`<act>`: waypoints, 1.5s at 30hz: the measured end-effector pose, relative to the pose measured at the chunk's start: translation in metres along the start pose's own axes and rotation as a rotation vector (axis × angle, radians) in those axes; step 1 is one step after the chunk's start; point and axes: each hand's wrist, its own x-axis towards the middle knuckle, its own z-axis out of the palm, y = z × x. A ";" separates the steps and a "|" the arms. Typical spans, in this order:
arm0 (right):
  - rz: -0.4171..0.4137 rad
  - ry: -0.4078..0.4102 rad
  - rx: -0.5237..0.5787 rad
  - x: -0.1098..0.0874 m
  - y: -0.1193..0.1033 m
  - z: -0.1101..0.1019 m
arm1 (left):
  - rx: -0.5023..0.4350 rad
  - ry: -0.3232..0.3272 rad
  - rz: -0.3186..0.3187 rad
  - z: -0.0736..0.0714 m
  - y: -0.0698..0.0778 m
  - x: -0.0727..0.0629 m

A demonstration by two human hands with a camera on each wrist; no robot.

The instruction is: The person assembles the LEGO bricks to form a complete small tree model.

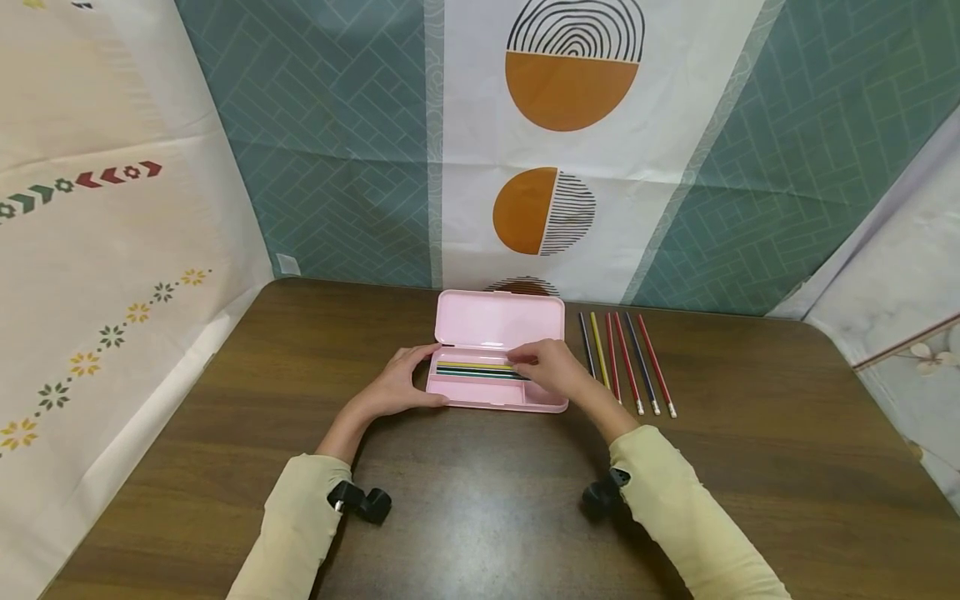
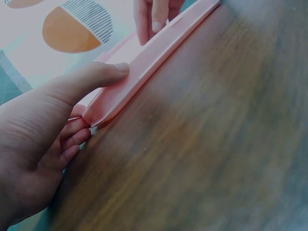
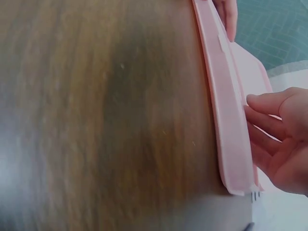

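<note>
A pink pencil case [image 1: 476, 393] lies on the table with its lid [image 1: 498, 321] raised at the back. Several pencils [image 1: 472, 369], yellow, dark and green, lie side by side in its long compartment. My left hand [image 1: 393, 387] grips the case's left end; in the left wrist view the thumb [image 2: 108, 73] presses the front wall and the other fingers are behind the end. My right hand [image 1: 551, 367] reaches into the case with bent fingers at the pencils' right ends. In the right wrist view its fingertips are partly behind the front wall, so any pinch is hidden.
Right of the case lie several pencils in a loose row, including a yellow pencil [image 1: 599, 346] and a red pencil [image 1: 657, 365]. A patterned cloth [image 1: 345, 167] hangs at the table's back edge. Each wrist wears a black camera [image 1: 362, 502].
</note>
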 end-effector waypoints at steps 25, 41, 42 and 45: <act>-0.065 0.032 -0.209 0.006 -0.016 0.015 | 0.001 0.013 0.016 -0.002 0.002 -0.001; -0.070 0.169 -0.238 -0.002 -0.013 -0.025 | 0.017 0.016 0.021 -0.001 0.000 -0.001; -0.074 0.181 -0.239 -0.003 -0.011 -0.031 | 0.017 0.017 0.021 -0.001 0.000 0.000; -0.054 0.211 -0.220 -0.006 -0.002 -0.048 | 0.016 0.018 0.023 0.000 0.000 0.000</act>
